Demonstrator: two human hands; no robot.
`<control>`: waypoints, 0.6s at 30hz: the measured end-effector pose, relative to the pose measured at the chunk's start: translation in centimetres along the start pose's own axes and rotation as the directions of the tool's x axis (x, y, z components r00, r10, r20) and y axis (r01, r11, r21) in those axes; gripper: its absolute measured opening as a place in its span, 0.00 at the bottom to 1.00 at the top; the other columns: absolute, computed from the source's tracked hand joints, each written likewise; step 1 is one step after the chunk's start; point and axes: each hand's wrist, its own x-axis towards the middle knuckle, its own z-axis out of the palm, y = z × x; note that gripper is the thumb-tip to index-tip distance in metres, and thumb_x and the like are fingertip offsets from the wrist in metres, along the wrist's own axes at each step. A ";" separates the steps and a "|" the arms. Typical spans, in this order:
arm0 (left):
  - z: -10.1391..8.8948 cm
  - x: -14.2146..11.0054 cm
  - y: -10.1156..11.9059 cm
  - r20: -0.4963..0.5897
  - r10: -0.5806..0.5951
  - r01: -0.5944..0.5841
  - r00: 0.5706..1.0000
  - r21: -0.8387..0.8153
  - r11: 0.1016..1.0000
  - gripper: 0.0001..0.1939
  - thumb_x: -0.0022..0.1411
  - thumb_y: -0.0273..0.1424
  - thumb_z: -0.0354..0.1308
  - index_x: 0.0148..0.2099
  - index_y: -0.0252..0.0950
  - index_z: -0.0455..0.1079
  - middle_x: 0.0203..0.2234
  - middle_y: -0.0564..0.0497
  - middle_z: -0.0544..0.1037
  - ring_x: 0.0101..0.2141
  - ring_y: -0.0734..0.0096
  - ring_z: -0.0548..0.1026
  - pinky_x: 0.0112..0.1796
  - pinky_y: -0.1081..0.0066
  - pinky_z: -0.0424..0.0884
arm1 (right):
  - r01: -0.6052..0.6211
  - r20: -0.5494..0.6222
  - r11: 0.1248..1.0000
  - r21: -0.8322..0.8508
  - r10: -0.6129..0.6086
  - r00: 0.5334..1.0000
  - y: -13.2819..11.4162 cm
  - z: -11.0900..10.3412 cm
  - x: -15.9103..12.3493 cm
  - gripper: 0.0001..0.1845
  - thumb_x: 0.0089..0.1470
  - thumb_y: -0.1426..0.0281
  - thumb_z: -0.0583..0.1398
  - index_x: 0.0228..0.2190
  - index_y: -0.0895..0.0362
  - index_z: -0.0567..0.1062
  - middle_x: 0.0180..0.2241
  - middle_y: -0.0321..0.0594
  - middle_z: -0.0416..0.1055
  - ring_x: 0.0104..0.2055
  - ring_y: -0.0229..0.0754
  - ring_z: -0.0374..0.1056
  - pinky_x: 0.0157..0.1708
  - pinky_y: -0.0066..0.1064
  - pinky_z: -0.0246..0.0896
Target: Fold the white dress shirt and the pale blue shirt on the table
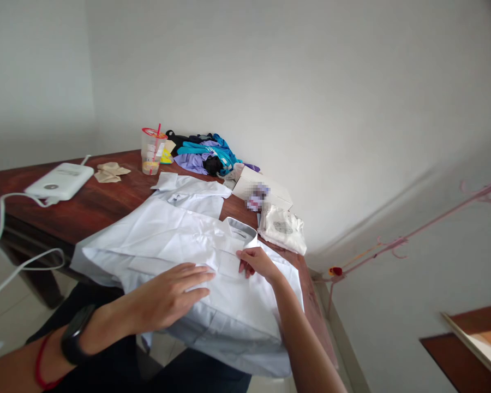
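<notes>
A white collared shirt (163,229) lies spread over the table, its lower edge hanging off the near side. My left hand (169,295) rests on the shirt front, fingers stretched out and nothing gripped. Just below the collar (245,232), my right hand (253,262) has thumb and fingers closed on the shirt fabric. The curled fingertips are partly hidden. One sleeve is laid toward the back of the table.
The dark wooden table (123,199) carries a white power bank (61,180) with a cable, a crumpled tissue (110,172), a plastic cup (150,155) with a straw, heaped clothes (208,153), a white box (265,185) and a plastic-wrapped packet (282,226). A pink rack (393,243) stands right.
</notes>
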 end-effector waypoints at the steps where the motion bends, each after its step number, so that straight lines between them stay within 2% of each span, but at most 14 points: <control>1: 0.0 -0.2 0.1 0.012 -0.016 0.017 1.000 -0.030 0.999 0.18 0.70 0.24 0.53 0.58 0.39 0.75 0.60 0.46 0.75 0.59 0.59 0.73 0.60 0.61 0.68 | -0.018 -0.021 1.000 0.004 0.018 1.000 -0.4 0.2 0.0 0.26 0.56 0.50 0.63 0.20 0.57 0.71 0.21 0.40 0.76 0.17 0.35 0.68 0.17 0.24 0.55; 3: 0.0 -0.8 -0.1 0.038 -0.079 0.082 0.996 -0.065 0.995 0.21 0.72 0.29 0.55 0.64 0.41 0.70 0.61 0.47 0.74 0.59 0.61 0.73 0.59 0.64 0.69 | -0.032 -0.072 0.999 0.020 0.033 0.997 -1.3 0.5 -0.1 0.22 0.55 0.54 0.64 0.20 0.56 0.70 0.20 0.38 0.74 0.17 0.35 0.68 0.18 0.25 0.55; 6: 0.0 -1.5 -0.8 0.076 -0.171 0.175 0.982 -0.061 0.983 0.28 0.72 0.37 0.57 0.71 0.45 0.61 0.65 0.48 0.70 0.62 0.60 0.70 0.62 0.62 0.63 | -0.007 -0.139 0.999 0.050 0.014 0.990 -2.7 0.6 -0.9 0.20 0.54 0.59 0.64 0.19 0.55 0.65 0.16 0.33 0.69 0.17 0.33 0.63 0.19 0.25 0.55; 9: 0.2 -2.0 -0.9 0.113 -0.227 0.230 0.967 -0.019 0.973 0.30 0.73 0.43 0.55 0.73 0.46 0.58 0.64 0.48 0.71 0.61 0.57 0.70 0.62 0.60 0.62 | 0.044 -0.228 0.977 0.208 0.005 0.974 -4.5 0.1 -2.3 0.17 0.52 0.60 0.64 0.21 0.55 0.66 0.17 0.31 0.66 0.19 0.34 0.62 0.20 0.25 0.55; 13: 1.2 -2.5 -0.4 0.045 -0.345 0.341 0.938 0.080 0.937 0.27 0.74 0.46 0.52 0.68 0.41 0.66 0.56 0.43 0.78 0.52 0.52 0.77 0.52 0.58 0.69 | 0.129 -0.363 0.885 0.447 0.048 0.931 -6.5 -1.3 -4.8 0.13 0.46 0.61 0.66 0.26 0.55 0.70 0.23 0.34 0.70 0.24 0.37 0.65 0.22 0.27 0.58; 16: 1.7 -2.8 -0.3 -0.030 -0.399 0.400 0.916 0.123 0.908 0.24 0.74 0.47 0.50 0.59 0.37 0.74 0.45 0.39 0.82 0.45 0.48 0.80 0.46 0.56 0.72 | 0.183 -0.440 0.853 0.488 0.059 0.896 -6.8 -2.6 -6.8 0.12 0.46 0.60 0.65 0.29 0.55 0.72 0.27 0.40 0.74 0.29 0.45 0.71 0.26 0.32 0.64; 18: 2.0 -3.1 -0.4 -0.068 -0.420 0.425 0.905 0.127 0.896 0.23 0.74 0.48 0.49 0.51 0.36 0.77 0.40 0.39 0.82 0.41 0.46 0.80 0.44 0.54 0.73 | 0.187 -0.468 0.854 0.485 0.073 0.881 -6.0 -3.4 -8.2 0.14 0.47 0.59 0.63 0.32 0.56 0.73 0.31 0.45 0.77 0.34 0.51 0.74 0.28 0.35 0.68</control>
